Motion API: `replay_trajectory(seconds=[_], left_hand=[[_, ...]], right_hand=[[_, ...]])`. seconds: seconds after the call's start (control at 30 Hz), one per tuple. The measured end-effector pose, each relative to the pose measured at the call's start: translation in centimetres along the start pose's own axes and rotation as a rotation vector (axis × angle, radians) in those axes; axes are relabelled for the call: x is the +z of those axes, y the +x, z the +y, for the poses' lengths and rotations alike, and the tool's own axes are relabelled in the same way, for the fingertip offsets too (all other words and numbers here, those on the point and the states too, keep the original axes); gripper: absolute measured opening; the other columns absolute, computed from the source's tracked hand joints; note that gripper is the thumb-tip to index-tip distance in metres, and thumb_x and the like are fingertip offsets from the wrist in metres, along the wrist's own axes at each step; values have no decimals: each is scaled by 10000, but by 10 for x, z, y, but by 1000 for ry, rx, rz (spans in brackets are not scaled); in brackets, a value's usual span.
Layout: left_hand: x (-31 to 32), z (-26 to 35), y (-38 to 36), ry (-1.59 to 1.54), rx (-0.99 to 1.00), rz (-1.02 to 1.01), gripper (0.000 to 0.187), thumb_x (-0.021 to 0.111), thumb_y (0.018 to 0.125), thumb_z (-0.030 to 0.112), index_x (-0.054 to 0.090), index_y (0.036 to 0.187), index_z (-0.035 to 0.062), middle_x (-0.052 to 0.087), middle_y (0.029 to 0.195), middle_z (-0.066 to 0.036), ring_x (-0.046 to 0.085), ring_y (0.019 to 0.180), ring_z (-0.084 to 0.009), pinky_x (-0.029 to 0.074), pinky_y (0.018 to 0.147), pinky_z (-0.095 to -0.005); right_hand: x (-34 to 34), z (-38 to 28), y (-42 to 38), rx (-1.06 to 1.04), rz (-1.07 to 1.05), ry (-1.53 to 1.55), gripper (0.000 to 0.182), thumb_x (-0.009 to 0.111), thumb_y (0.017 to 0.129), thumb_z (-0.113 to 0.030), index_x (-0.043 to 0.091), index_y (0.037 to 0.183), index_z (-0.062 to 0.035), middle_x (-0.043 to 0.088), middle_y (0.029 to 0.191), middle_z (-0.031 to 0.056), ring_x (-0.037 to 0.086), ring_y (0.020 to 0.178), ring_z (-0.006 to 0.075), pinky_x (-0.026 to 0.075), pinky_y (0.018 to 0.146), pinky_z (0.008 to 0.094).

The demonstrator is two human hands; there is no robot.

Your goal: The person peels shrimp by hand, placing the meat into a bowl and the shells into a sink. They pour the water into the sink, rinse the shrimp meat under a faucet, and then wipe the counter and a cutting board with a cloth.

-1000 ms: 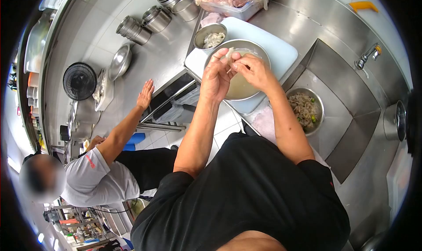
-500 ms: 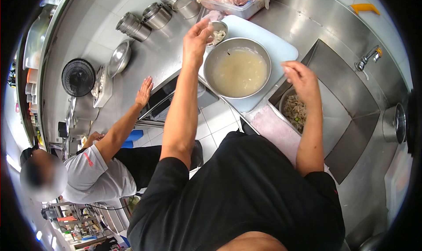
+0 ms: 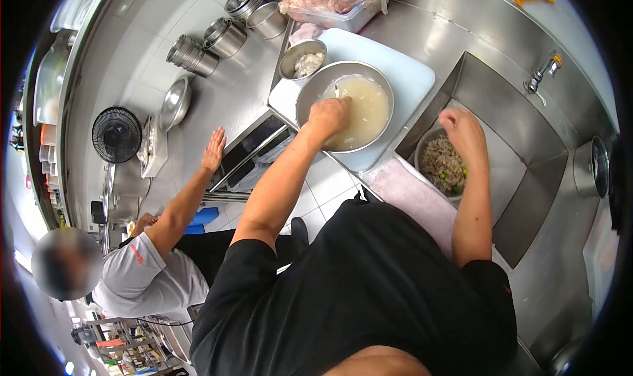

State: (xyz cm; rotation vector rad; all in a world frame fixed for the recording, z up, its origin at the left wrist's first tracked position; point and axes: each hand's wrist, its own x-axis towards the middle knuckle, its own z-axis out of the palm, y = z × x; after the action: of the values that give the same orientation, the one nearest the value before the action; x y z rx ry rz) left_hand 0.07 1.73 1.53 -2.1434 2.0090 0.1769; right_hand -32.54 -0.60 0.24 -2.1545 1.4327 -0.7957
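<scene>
my one view looks from my head, forward and steeply down over my black shirt (image 3: pixel 369 284), fairly near my left hand (image 3: pixel 330 117) and right hand (image 3: pixel 465 135), its wide round field dark at the corners.

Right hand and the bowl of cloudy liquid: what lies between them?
In the head view, a strip of blue board and the sink's rim lie between the right hand and bowl.

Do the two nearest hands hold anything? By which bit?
Can't tell: the left hand reaches into the bowl of cloudy liquid, fingertips hidden, and the right hand is curled, hiding any grip.
</scene>
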Motion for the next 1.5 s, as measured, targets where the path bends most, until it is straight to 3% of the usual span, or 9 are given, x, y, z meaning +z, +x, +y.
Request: replay_trajectory(seconds=[0.1, 0.37, 0.4, 0.53, 0.63, 0.73, 1.03, 1.23, 1.5], left_hand=[[-30, 6, -18, -188, 78, -95, 367, 636, 844, 295, 674, 1127, 64, 705, 1022, -175, 682, 960, -311, 514, 845, -434], [-52, -19, -35, -1157, -23, -59, 397, 651, 908, 282, 656, 1238, 60, 718, 931, 2, 633, 853, -94, 458, 704, -247], [-54, -21, -36, -1248, 1, -46, 391, 636, 925, 273, 647, 1246, 51, 716, 940, 13, 627, 853, -83, 449, 702, -230], [-60, -13, -47, -1429, -7, 60, 446, 562, 962, 214, 537, 1363, 21, 697, 1084, -40, 628, 937, -105, 481, 777, -252], [-56, -1, -56, -1504, 49, 102, 509, 521, 977, 202, 439, 1447, 22, 655, 1221, -82, 619, 1015, -125, 497, 843, -271], [-49, 4, -64, -1634, 72, 96, 561, 476, 1000, 219, 333, 1513, 44, 622, 1299, -103, 610, 1072, -152, 502, 897, -297], [-30, -5, -58, -1150, 52, 281, 452, 610, 961, 218, 520, 1355, 17, 680, 1122, -66, 627, 1025, -154, 504, 869, -296], [-32, 5, -59, -1626, 52, 146, 367, 682, 934, 292, 568, 1191, 56, 673, 1004, -52, 626, 922, -121, 496, 786, -261], [-37, 1, -50, -2011, 116, -87, 208, 621, 965, 235, 566, 1093, 81, 548, 773, 0, 535, 700, -129, 455, 659, -275]], right_hand=[[-3, -37, 14, -169, 34, 163, 149, 613, 882, -179, 668, 897, -42, 672, 900, 137, 615, 890, 350, 479, 795, 443], [33, -96, 44, -450, -34, 290, 172, 628, 896, -183, 687, 958, -34, 679, 931, 128, 621, 916, 313, 487, 834, 391], [38, -104, 46, -442, -28, 266, 170, 608, 888, -205, 688, 901, -56, 687, 903, 140, 632, 920, 332, 498, 810, 432], [50, -130, 49, -433, -47, 330, 235, 630, 913, -243, 696, 985, -30, 696, 901, 162, 660, 862, 345, 512, 784, 418], [56, -142, 51, -195, -147, 302, 292, 646, 908, -280, 683, 1021, -13, 702, 929, 191, 678, 861, 359, 525, 760, 431], [70, -138, 54, -190, -94, 342, 335, 658, 882, -321, 668, 1032, -22, 701, 935, 217, 673, 882, 388, 521, 785, 478], [79, -124, 57, -230, -131, 323, 279, 646, 889, -255, 657, 1074, -47, 700, 901, 192, 676, 822, 368, 525, 749, 425], [69, -122, 60, -355, -143, 448, 257, 617, 882, -199, 655, 1073, -30, 696, 901, 191, 677, 829, 343, 520, 744, 396], [57, -113, 61, -360, -216, 514, 250, 634, 866, -151, 660, 1081, -25, 697, 924, 177, 674, 813, 246, 517, 756, 353]])
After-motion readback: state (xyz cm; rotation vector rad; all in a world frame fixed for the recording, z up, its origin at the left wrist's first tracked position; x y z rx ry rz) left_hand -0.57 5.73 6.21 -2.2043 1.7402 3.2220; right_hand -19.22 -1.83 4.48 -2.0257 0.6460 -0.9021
